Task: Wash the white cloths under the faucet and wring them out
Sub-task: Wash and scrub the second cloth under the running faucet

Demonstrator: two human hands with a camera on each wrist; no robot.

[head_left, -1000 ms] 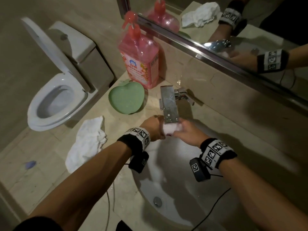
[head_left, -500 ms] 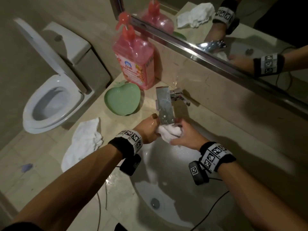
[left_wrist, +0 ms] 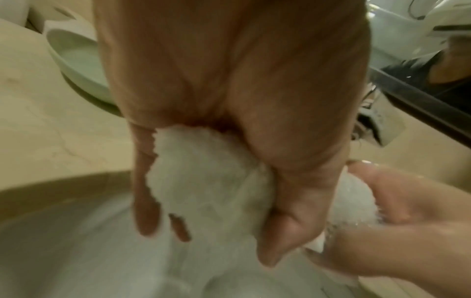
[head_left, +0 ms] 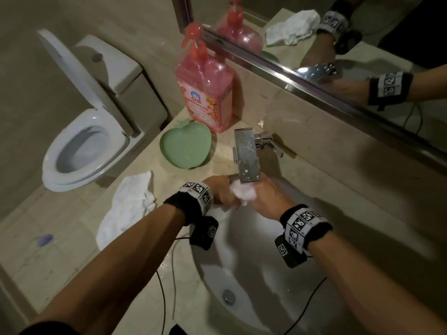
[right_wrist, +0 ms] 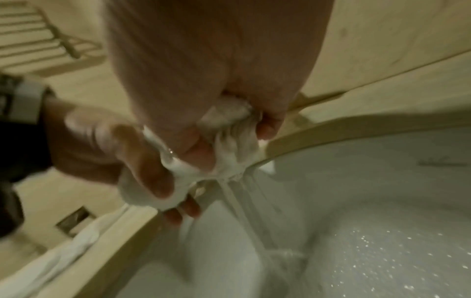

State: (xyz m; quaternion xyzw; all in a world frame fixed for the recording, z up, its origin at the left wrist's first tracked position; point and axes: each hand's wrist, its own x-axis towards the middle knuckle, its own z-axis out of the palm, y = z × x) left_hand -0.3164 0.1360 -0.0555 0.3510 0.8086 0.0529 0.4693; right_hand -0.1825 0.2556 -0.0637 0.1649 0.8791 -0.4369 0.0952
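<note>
A wet white cloth (head_left: 242, 192) is bunched under the square metal faucet (head_left: 247, 157), over the sink (head_left: 261, 274). My left hand (head_left: 219, 193) grips its left part; in the left wrist view the cloth (left_wrist: 209, 181) fills the curled fingers. My right hand (head_left: 267, 199) grips the other end, and in the right wrist view the cloth (right_wrist: 224, 159) is squeezed between thumb and fingers while water streams down into the basin. A second white cloth (head_left: 128, 209) lies crumpled on the counter to the left of the sink.
A green apple-shaped dish (head_left: 185, 149) and a pink pump bottle (head_left: 205, 93) stand on the counter behind the left hand. A toilet (head_left: 84, 143) with its lid up is at far left. A mirror (head_left: 338, 44) runs along the back wall. The drain (head_left: 228, 296) sits low in the basin.
Both hands have stayed under the faucet and drawn closer around the cloth, which is bunched tighter between them now. The head view has shifted slightly.
</note>
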